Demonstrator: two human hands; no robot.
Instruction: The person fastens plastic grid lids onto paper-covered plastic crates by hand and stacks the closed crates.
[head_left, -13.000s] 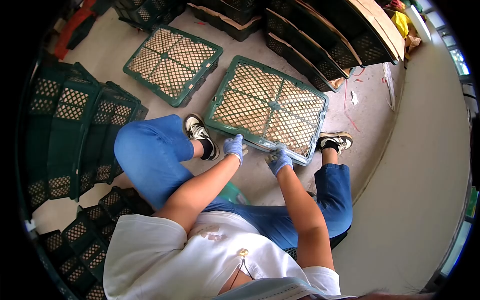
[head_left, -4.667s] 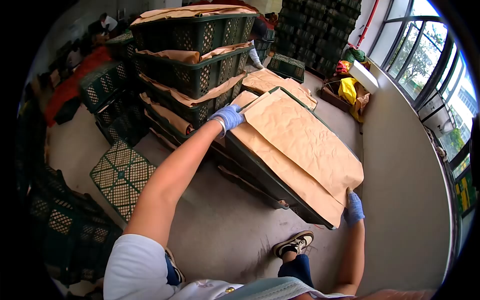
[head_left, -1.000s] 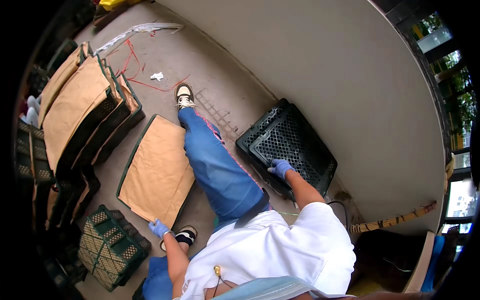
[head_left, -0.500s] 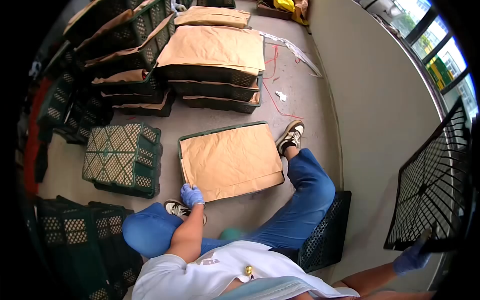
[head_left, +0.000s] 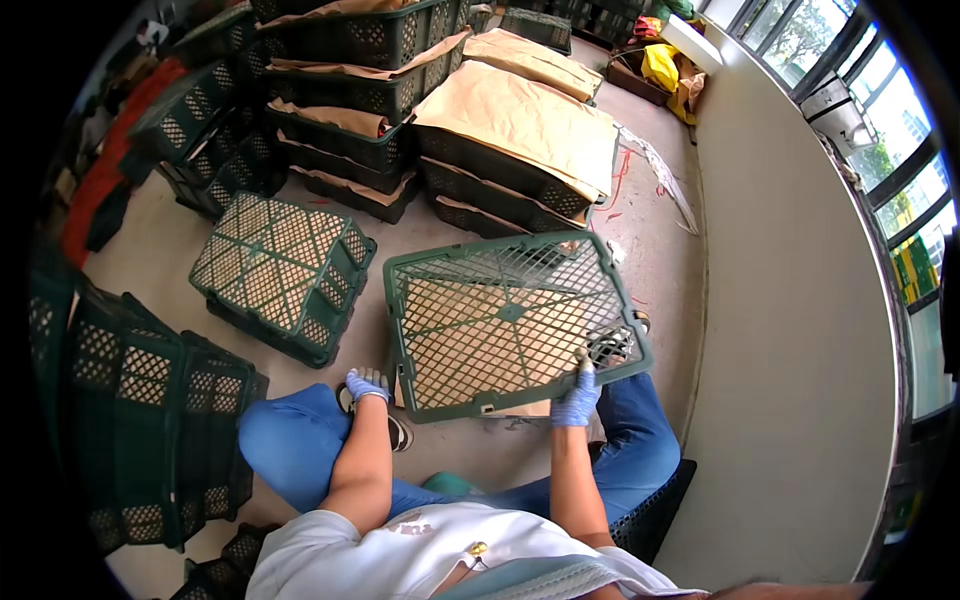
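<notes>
My right hand, in a blue glove, grips the near right edge of a green plastic mesh tray. The tray is held tilted in front of me, and its depth is hard to judge. Through its lattice shows brown paper covering a crate on the floor, mostly hidden by the tray. My left hand, also gloved, is beside my left shoe, left of the tray's near corner. Its fingers look extended, with nothing visible in them.
Upside-down green crates sit to the left, with taller crate stacks at near left. Ahead stand paper-topped crates. A wall with windows runs along the right. Red string and white scraps lie on the floor.
My right hand has swung the mesh tray from the far right by the wall to over the paper-covered crate. My left hand has let go of the paper's corner. The view has shifted.
</notes>
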